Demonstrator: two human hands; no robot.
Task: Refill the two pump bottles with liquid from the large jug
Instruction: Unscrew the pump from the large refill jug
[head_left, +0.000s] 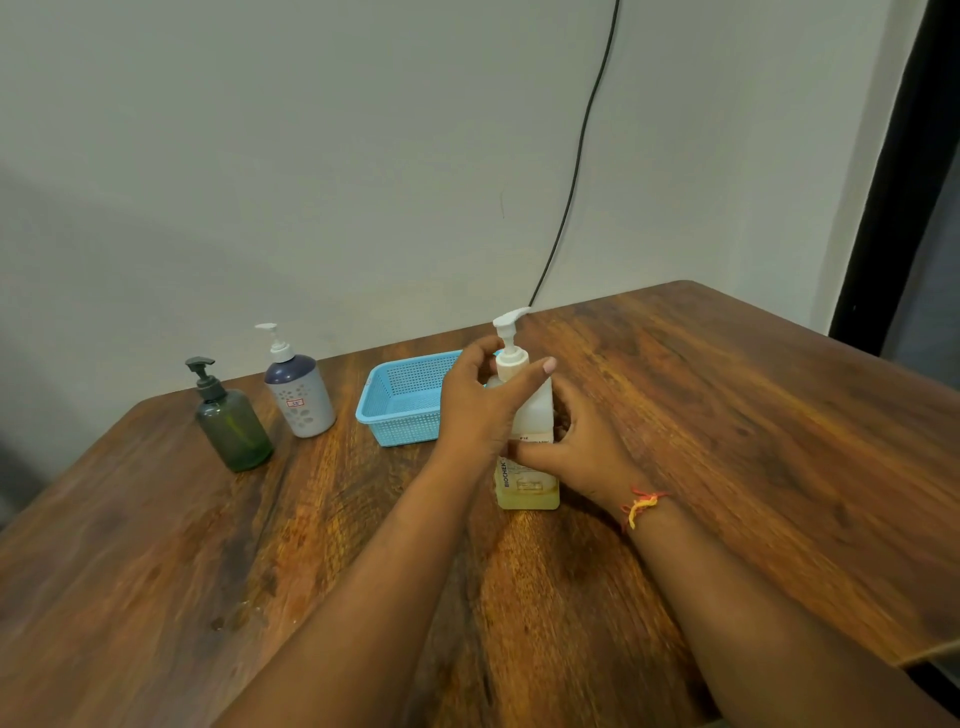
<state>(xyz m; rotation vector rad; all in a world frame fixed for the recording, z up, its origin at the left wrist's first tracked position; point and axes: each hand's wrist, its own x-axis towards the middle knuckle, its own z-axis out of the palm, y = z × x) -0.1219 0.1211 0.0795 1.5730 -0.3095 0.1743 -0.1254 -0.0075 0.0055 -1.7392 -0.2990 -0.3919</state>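
The large translucent jug (530, 483) stands upright mid-table with a white pump head on top and yellowish liquid low inside. My left hand (480, 400) is at the jug's neck, fingers spread around the pump collar. My right hand (576, 447) grips the jug's body from the right. At the far left stand two pump bottles: a dark green one (234, 426) with a black pump and a grey and navy one (301, 395) with a white pump. Both are upright and untouched.
A light blue perforated plastic basket (400, 400) sits behind my left hand, between the jug and the two bottles. A black cable (576, 171) runs down the wall to the table's back edge. A few wet drops (244, 616) lie on the wooden table (727, 415).
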